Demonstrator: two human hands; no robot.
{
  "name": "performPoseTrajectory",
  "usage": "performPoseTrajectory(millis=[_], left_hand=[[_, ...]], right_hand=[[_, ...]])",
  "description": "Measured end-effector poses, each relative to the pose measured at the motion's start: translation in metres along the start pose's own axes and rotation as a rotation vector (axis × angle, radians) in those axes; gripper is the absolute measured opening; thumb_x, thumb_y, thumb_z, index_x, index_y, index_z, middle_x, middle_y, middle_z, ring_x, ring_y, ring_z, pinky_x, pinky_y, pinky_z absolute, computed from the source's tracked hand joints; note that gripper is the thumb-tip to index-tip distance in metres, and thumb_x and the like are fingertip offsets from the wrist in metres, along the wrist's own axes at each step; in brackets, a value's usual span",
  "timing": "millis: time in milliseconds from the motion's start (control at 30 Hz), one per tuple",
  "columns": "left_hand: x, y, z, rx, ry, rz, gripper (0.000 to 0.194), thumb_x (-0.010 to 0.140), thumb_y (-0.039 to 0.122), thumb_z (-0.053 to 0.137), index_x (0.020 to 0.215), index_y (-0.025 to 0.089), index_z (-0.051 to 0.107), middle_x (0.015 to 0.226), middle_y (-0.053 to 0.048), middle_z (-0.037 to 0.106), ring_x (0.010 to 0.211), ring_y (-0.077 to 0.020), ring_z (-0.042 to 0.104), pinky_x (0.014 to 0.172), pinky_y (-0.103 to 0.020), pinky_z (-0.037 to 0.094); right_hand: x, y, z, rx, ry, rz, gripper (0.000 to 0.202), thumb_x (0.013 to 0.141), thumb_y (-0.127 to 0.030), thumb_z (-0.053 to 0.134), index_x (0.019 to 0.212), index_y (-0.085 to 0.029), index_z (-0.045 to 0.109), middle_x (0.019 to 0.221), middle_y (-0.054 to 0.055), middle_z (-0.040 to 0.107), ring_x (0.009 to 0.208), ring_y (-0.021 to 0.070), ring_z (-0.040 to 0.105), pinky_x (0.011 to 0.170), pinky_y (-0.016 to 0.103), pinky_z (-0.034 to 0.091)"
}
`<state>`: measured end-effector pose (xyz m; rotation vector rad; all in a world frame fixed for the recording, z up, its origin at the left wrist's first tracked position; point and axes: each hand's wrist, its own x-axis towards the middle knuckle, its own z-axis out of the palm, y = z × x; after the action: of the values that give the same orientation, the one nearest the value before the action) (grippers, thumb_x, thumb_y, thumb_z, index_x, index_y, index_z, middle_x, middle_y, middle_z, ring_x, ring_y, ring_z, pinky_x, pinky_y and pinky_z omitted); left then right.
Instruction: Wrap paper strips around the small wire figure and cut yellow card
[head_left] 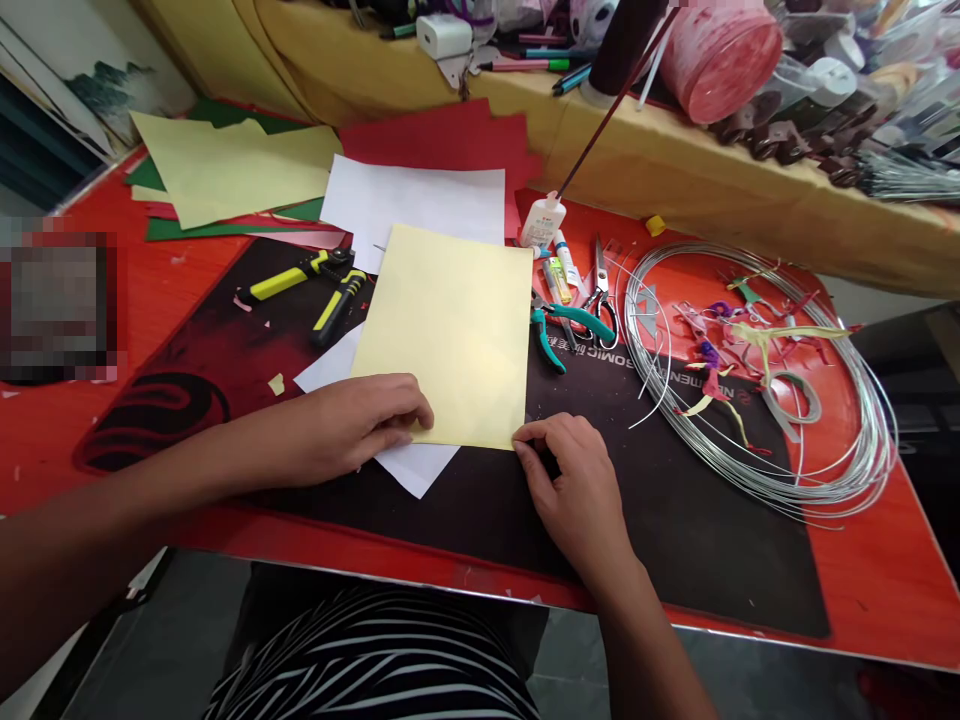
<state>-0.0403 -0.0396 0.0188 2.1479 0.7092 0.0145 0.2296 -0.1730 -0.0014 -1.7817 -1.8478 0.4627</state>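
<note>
A pale yellow sheet of paper (450, 330) lies on the dark mat (675, 540), over white paper (421, 468) that sticks out below and to the left of it. My left hand (367, 415) pinches the sheet's bottom edge near its left part, fingers curled together. At the bottom right corner, the thumb and forefinger of my right hand (566, 470) are closed on the same sheet. Both hands rest low over the mat, and the sheet looks flat between them.
Yellow-black pliers (289, 280) lie left of the sheet. Teal pliers (581, 320), scissors (600, 280) and a glue bottle (543, 220) are on its right, beyond them a wire coil (877, 420). Red card (450, 135) and yellow paper (225, 165) lie behind.
</note>
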Motion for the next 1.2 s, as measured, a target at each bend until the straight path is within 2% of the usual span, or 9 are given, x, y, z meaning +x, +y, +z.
performPoseTrajectory(millis=[133,200,333,533,700,833,933,1200], left_hand=[[-0.002,0.007,0.005,0.056,0.039,-0.022,0.013,0.102,0.03,0.06,0.11,0.022,0.067,0.109,-0.006,0.068,0.098,-0.0218,0.065,0.084,-0.032,0.048],[-0.001,0.009,0.012,0.126,0.079,-0.026,0.008,0.101,0.028,0.063,0.104,0.022,0.065,0.107,-0.006,0.066,0.096,-0.0225,0.063,0.083,-0.034,0.047],[0.001,0.009,0.021,0.186,0.086,-0.033,0.011,0.103,0.023,0.057,0.093,0.021,0.06,0.099,-0.004,0.064,0.09,-0.0212,0.06,0.079,-0.034,0.044],[0.002,0.01,0.021,0.204,0.108,0.003,0.016,0.106,0.023,0.053,0.091,0.021,0.06,0.098,-0.005,0.063,0.091,-0.022,0.059,0.08,-0.036,0.044],[0.002,0.012,0.021,0.203,0.109,-0.027,0.015,0.105,0.022,0.053,0.091,0.021,0.06,0.099,-0.006,0.064,0.091,-0.0222,0.059,0.079,-0.036,0.044],[0.002,0.012,0.023,0.186,0.131,-0.024,0.015,0.103,0.021,0.054,0.09,0.021,0.061,0.098,-0.006,0.064,0.089,-0.022,0.059,0.078,-0.036,0.044],[0.002,0.01,0.024,0.186,0.13,-0.017,0.016,0.104,0.021,0.053,0.09,0.02,0.061,0.098,-0.006,0.063,0.09,-0.0223,0.058,0.079,-0.036,0.044],[0.003,0.01,0.026,0.198,0.144,0.005,0.016,0.104,0.019,0.053,0.091,0.02,0.06,0.097,-0.006,0.062,0.09,-0.0231,0.057,0.081,-0.037,0.044]], right_hand=[[0.0,0.0,0.0,0.001,0.004,-0.009,0.011,0.103,-0.015,0.063,0.096,-0.023,0.067,0.089,0.004,0.069,0.084,0.0247,0.058,0.079,0.041,0.042],[-0.001,0.0,0.0,0.005,0.007,-0.01,0.011,0.103,-0.015,0.063,0.097,-0.023,0.068,0.089,0.004,0.069,0.084,0.0244,0.058,0.079,0.041,0.042],[-0.001,0.0,0.001,0.003,0.016,-0.018,0.01,0.104,-0.018,0.064,0.097,-0.023,0.068,0.089,0.004,0.069,0.084,0.0245,0.058,0.08,0.041,0.042],[-0.002,-0.003,-0.001,0.082,0.07,0.032,0.014,0.106,-0.023,0.063,0.093,-0.024,0.067,0.084,0.003,0.072,0.079,0.0234,0.061,0.076,0.041,0.044],[0.0,-0.01,-0.002,0.109,0.12,0.029,0.016,0.107,-0.025,0.063,0.092,-0.025,0.066,0.081,0.003,0.07,0.076,0.0225,0.062,0.074,0.039,0.045],[0.007,-0.02,0.002,0.017,0.056,-0.044,0.011,0.107,-0.026,0.064,0.097,-0.024,0.068,0.078,0.003,0.068,0.076,0.0234,0.06,0.074,0.04,0.043],[0.013,-0.028,0.009,-0.011,0.003,-0.088,0.009,0.106,-0.025,0.066,0.098,-0.023,0.069,0.086,0.005,0.072,0.082,0.0246,0.062,0.077,0.041,0.043],[0.021,-0.036,0.021,-0.05,-0.079,-0.072,0.013,0.106,-0.024,0.068,0.092,-0.024,0.068,0.089,0.005,0.074,0.086,0.0248,0.063,0.081,0.04,0.043]])
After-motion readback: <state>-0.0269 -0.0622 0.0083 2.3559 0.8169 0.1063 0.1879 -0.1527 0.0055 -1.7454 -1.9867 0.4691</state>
